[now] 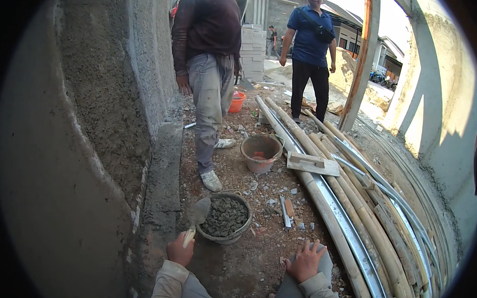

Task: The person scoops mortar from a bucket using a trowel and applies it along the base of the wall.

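Note:
My left hand [180, 249] is closed around the pale handle of a trowel [199, 210]. The trowel's mortar-smeared blade reaches up to the left rim of a bucket [236, 236] full of wet grey mortar [225, 217]. Resting on my right knee is my right hand [305, 262], its fingers spread and nothing in it. Beyond the full bucket stands a second, dirty reddish bucket [260, 154], with only residue visible inside. A plastering float [313, 164] with a wooden grip lies on the poles to its right.
A wall with partly rough plaster [104, 92] rises at the left. Bamboo poles and metal channels [341, 215] run along the right. One person [205, 90] stands just ahead, another in a blue shirt [313, 41] farther back. An orange bucket [237, 102] and rubble dot the ground.

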A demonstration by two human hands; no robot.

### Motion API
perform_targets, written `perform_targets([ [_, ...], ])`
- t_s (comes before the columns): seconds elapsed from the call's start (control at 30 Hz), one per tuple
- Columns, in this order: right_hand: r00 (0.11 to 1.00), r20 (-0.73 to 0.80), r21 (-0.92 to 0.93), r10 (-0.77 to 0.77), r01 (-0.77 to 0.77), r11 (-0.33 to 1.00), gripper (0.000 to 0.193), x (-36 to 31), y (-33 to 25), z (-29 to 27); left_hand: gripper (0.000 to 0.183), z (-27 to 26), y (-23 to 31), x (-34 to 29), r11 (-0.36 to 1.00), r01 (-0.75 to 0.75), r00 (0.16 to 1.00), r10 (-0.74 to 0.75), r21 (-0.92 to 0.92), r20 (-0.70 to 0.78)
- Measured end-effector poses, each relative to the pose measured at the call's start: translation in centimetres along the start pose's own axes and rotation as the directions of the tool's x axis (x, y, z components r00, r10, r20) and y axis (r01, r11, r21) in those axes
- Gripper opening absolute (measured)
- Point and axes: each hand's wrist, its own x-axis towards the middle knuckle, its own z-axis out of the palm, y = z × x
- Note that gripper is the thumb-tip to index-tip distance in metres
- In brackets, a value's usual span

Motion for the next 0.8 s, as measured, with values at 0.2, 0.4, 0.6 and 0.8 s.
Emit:
perform_targets([
  [0.2,1.000,0.009,-0.022,0.008,-0.008,1.000,0.074,-0.1,-0.1,-0.2,0.037,0.0,0.4,-0.2,1.000,-0.027,0.999,0.028,0.015,-0.027],
  [0.4,1.000,0.020,-0.036,0.021,-0.020,0.999,0.075,0.1,0.0,-0.3,0.035,0.1,-0.1,0.1,0.999,-0.040,0.999,0.040,0.004,-0.019],
  [0.6,1.000,-0.009,-0.031,0.010,-0.011,0.999,0.075,0.1,-0.1,-0.5,0.035,-0.5,0.1,-0.3,0.999,-0.049,0.998,0.049,0.016,-0.028],
  [0.8,0.997,-0.069,-0.123,-0.034,0.025,0.992,0.077,0.0,0.8,0.5,0.035,0.5,0.4,0.0,0.997,-0.080,0.997,0.079,0.016,0.011],
])
